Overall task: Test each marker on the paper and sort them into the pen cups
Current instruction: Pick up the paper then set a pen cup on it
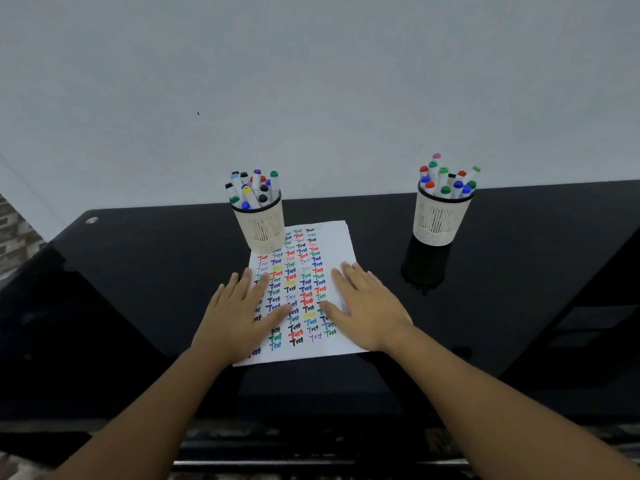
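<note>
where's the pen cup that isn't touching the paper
In the head view, that pen cup stands on the black table at the far right, beyond the right hand, clear of the paper.

We are seeing two bare forearms, with no sleeves reaching into view. We are finding no watch, bracelet or ring on the left hand (239,315) or the right hand (367,310). The fingers (349,277) are showing short, unpainted nails, and both wrists are looking uncovered as well.
</note>
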Available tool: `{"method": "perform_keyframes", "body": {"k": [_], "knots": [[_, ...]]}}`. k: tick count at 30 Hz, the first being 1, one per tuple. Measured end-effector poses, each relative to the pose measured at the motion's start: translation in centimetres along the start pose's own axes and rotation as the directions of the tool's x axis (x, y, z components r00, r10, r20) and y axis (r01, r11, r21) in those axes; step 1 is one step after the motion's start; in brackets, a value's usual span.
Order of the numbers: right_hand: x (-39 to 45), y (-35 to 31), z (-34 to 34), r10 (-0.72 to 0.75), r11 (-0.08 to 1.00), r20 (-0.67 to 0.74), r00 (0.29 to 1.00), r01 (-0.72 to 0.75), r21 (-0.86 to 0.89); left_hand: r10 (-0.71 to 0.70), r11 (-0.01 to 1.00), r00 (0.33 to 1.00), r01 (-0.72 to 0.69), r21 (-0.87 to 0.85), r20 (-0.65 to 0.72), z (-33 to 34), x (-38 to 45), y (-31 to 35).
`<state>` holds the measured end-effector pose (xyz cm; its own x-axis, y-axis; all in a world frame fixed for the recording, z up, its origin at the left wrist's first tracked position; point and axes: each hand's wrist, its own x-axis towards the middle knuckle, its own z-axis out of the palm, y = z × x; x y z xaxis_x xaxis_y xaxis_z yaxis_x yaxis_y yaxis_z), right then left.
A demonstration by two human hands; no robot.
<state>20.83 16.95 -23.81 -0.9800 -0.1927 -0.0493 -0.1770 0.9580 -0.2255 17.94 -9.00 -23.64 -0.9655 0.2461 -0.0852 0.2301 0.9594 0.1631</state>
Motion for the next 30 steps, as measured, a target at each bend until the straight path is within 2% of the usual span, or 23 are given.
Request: {"method": "perform_keyframes", "body": {"k": [3, 5, 7, 9, 11, 14, 17, 19, 24, 30], "knots": [[-0.1, 0.0, -0.2, 0.0, 0.999, -0.004, 1.0, 0.0, 0.04, -0.002, 1.0, 1.0, 0.002, 0.01, 0.005, -0.1, 0.0, 0.0], [-0.3, 0.3, -0.3, 0.01, 0.991, -0.033, 0.999, -0.006, 0.134, -0.002, 1.0, 1.0, 0.002, 0.014, 0.009, -0.1, 0.0, -0.1], [-0.5, 0.8, -0.6, 0.075, 0.951, -0.179, 0.981, -0.016, 0.308, -0.005, 1.0, 1.0, 0.005, 0.016, 0.01, -0.1, -0.1, -0.1], [-0.8, 1.7, -1.2, 0.268, 0.864, -0.33, 0.905, -0.074, 0.498, -0.007, 1.0, 1.0, 0.007, 0.015, 0.012, -0.1, 0.0, 0.0], [-0.7, 2.8, -2.1, 0.487, 0.767, -0.392, 0.78, -0.168, 0.619, -0.007, 1.0, 1.0, 0.007, 0.011, 0.01, -0.1, 0.0, 0.0], [-0.1, 4.9, -4.1, 0.73, 0.569, -0.329, 0.599, -0.267, 0.778, -0.011, 1.0, 1.0, 0.011, 0.001, 0.004, 0.0, 0.1, -0.1], [0.8, 7.2, -5.6, 0.821, 0.457, -0.283, 0.495, -0.274, 0.846, -0.011, 1.0, 1.0, 0.011, -0.005, -0.003, 0.0, 0.1, -0.1], [1.6, 8.7, -6.3, 0.827, 0.433, -0.262, 0.497, -0.268, 0.861, -0.01, 1.0, 1.0, 0.01, -0.007, -0.001, 0.1, 0.2, -0.2], [3.4, 11.3, -7.1, 0.795, 0.424, -0.231, 0.56, -0.243, 0.872, -0.007, 1.0, 1.0, 0.007, -0.007, -0.012, 0.3, 0.3, -0.4], [4.1, 12.8, -6.7, 0.8, 0.443, -0.266, 0.537, -0.23, 0.867, -0.012, 1.0, 1.0, 0.012, -0.016, -0.013, 0.2, 0.3, -0.3]]}}
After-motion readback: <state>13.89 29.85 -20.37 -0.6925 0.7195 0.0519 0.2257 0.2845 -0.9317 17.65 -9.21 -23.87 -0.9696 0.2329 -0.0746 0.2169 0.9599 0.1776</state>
